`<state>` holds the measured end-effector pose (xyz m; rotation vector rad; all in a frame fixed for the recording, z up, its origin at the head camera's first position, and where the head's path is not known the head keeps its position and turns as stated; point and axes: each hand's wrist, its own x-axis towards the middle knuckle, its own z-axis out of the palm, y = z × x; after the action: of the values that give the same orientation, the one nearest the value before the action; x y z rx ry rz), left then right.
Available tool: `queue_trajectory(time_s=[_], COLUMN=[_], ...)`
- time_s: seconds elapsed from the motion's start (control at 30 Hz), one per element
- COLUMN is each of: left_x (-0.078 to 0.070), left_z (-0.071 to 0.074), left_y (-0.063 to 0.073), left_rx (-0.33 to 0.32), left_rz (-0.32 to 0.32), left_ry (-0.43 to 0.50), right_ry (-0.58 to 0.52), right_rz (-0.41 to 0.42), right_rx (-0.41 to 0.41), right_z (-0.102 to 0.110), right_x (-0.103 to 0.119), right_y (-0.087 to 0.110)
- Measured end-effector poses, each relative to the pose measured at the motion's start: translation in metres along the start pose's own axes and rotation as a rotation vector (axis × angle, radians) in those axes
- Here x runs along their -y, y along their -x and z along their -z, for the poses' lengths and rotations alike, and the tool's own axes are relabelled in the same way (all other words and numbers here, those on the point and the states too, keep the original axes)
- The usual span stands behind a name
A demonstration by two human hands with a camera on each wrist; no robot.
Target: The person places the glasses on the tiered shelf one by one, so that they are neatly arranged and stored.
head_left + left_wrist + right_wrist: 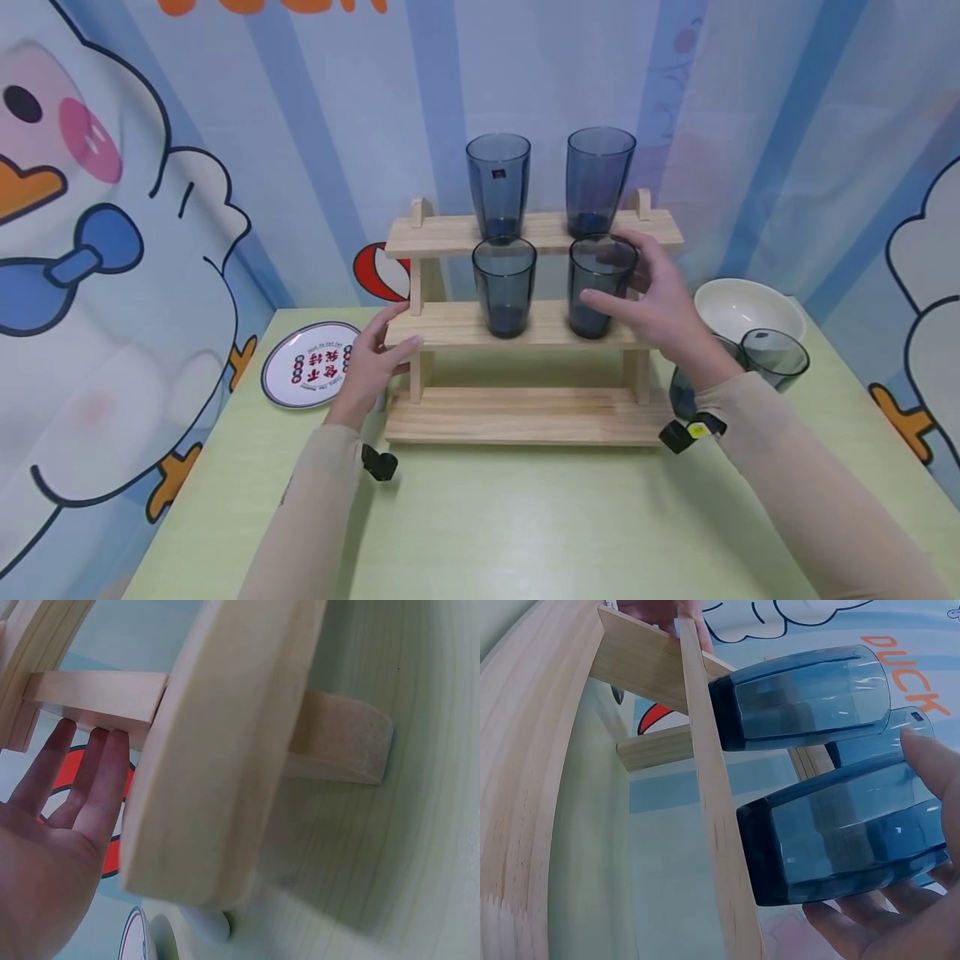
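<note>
A three-tier wooden rack (517,417) stands on the table, two blue-grey glasses on its top tier and two on its middle tier. My right hand (660,296) holds the right middle-tier glass (588,312), thumb in front and fingers round its far side. That glass (840,832) has its base at the shelf edge in the right wrist view. Beside it is the left middle-tier glass (504,292). At the rack's left end my left hand (371,358) holds the middle tier, thumb in front. Its fingers (105,780) reach a wooden upright (97,694) in the left wrist view.
Behind my left hand lies a white plate (300,387) with red lettering. A white bowl (738,304) is at the back right, with two more glasses, one of them a tilted glass (776,354), partly behind my right wrist. A printed curtain (322,150) hangs behind the table.
</note>
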<state>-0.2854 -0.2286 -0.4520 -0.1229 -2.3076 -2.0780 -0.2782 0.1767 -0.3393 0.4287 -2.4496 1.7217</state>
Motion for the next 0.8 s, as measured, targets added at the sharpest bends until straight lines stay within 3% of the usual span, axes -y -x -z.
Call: queue_trajectory(time_s=[0.37,0.5,0.8], left_x=[0.002,0.003,0.001], left_z=[0.0,0.0,0.0], left_y=[-0.001,-0.002,-0.002], left_rx=[-0.008,-0.008,-0.002], left_rz=[0.003,0.0,0.002], left_ry=[0.003,0.0,-0.003], right_ry=[0.049,0.066,0.135], right_rz=[-0.027,-0.03,0.051], right_rx=[0.042,0.051,0.039], right_z=[0.009,0.021,0.057], right_x=[0.0,-0.002,-0.011], right_y=[0.007,0.014,0.033])
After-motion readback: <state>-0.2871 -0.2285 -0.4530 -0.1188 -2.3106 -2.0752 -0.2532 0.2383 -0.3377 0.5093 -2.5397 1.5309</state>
